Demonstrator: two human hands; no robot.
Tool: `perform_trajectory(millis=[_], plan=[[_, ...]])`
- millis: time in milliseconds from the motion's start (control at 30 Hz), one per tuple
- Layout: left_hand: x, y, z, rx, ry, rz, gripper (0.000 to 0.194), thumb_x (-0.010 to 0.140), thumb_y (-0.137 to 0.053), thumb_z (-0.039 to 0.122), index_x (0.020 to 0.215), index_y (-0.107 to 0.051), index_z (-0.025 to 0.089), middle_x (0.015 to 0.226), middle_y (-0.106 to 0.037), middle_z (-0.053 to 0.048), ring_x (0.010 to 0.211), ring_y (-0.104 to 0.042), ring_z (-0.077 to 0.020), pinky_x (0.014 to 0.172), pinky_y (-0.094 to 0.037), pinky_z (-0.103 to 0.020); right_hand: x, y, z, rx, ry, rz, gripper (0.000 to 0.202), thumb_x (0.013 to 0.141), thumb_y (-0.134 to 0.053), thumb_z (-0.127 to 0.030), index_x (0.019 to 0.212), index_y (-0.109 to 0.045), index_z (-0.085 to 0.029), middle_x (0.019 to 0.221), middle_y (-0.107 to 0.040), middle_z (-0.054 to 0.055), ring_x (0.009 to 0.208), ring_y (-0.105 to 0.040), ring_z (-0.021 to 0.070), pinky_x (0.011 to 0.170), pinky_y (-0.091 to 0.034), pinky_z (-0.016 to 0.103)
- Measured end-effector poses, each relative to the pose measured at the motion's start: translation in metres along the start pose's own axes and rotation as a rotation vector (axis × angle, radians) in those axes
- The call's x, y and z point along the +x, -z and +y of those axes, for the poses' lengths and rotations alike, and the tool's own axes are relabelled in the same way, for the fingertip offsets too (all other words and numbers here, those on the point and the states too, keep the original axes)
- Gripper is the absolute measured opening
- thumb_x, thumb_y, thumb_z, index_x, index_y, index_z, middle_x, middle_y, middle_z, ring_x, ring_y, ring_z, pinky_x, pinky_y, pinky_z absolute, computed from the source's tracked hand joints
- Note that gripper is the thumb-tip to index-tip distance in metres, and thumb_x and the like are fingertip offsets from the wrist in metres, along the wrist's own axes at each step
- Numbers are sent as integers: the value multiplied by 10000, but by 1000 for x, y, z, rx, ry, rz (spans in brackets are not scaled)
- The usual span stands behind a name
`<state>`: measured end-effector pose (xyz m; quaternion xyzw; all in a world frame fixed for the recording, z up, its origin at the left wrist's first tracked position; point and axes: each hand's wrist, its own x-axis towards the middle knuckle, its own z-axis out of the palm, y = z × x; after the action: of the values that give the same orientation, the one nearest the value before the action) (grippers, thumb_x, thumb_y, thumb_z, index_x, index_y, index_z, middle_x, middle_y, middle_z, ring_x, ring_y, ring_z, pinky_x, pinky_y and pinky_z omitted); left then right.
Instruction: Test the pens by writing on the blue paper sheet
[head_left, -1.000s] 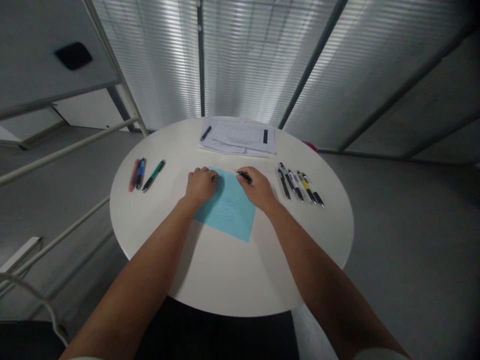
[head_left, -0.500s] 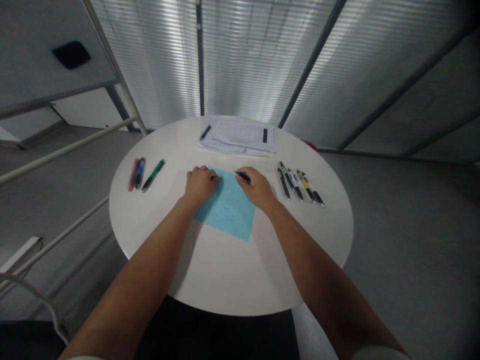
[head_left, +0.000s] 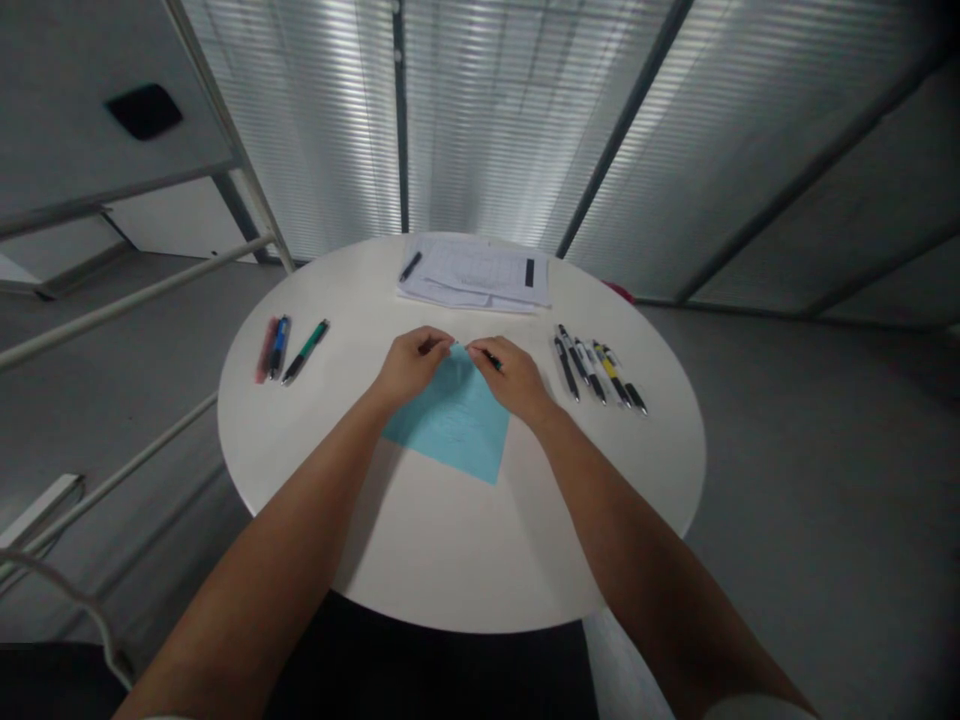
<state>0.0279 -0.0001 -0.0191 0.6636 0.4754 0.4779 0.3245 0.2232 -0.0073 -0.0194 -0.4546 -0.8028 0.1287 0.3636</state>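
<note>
At twelve o'clock on the light-blue paper sheet [head_left: 455, 425], the left hand [head_left: 409, 369], apparently pinching a tiny dark part [head_left: 457, 343], has neared the right hand [head_left: 517, 378], still clamped on a slim dark pen [head_left: 493, 361].

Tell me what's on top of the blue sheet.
Faint marks show on the blue sheet. The left hand and right hand, which holds a dark pen, hide parts of its far end; whatever is behind them there cannot be seen.
</note>
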Motion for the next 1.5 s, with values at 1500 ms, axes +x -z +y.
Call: perform_trajectory(millis=[1500], plan=[[-5, -4, -6, 223, -99, -141, 274, 908, -470, 301, 959, -706, 174, 953, -717, -86, 882, -628, -194, 874, -492, -344, -1, -2, 5, -85, -40, -70, 284, 990, -496, -368, 1142, -727, -303, 1021, -706, 49, 948, -634, 194, 844, -478, 323]])
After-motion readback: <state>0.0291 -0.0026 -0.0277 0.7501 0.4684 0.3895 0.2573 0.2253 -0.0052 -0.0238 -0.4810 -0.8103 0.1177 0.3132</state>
